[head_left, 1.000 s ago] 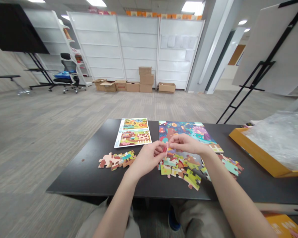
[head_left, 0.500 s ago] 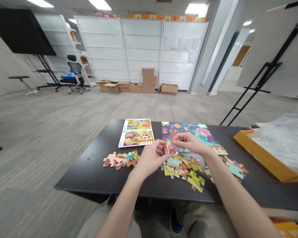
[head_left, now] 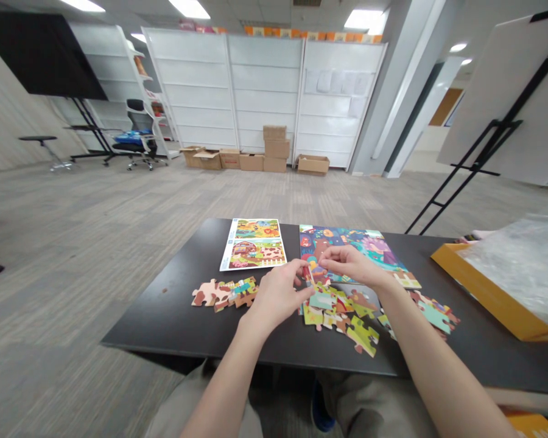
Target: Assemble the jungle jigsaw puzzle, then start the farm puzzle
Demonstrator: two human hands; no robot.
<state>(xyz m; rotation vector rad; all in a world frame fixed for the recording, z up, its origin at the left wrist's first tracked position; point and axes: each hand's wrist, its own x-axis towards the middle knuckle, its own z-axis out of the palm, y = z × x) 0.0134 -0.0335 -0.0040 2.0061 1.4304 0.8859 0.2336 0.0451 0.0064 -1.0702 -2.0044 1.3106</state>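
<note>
My left hand (head_left: 282, 293) pinches a small reddish puzzle piece (head_left: 307, 275) between thumb and fingers, above the table's middle. Close to its right, my right hand (head_left: 349, 264) has thumb and fingertips pressed together; anything between them is too small to make out. Below both hands lies a loose heap of puzzle pieces (head_left: 364, 334), mostly green. Cow-patterned pieces (head_left: 204, 293) lie in a row to the left, partly behind my left hand. More pieces (head_left: 433, 316) lie beyond my right forearm. A colourful picture board (head_left: 374, 246) is behind my right hand.
A white reference sheet (head_left: 253, 244) with two pictures lies at the back left of the black table (head_left: 164, 322). On the right is a yellow box (head_left: 493, 295) holding clear plastic wrap (head_left: 530, 267). Cardboard boxes and shelves stand across the room.
The whole view has shifted slightly. Both hands keep nearly the same pose, the left still pinching the reddish piece. The pieces on the table look unmoved.
</note>
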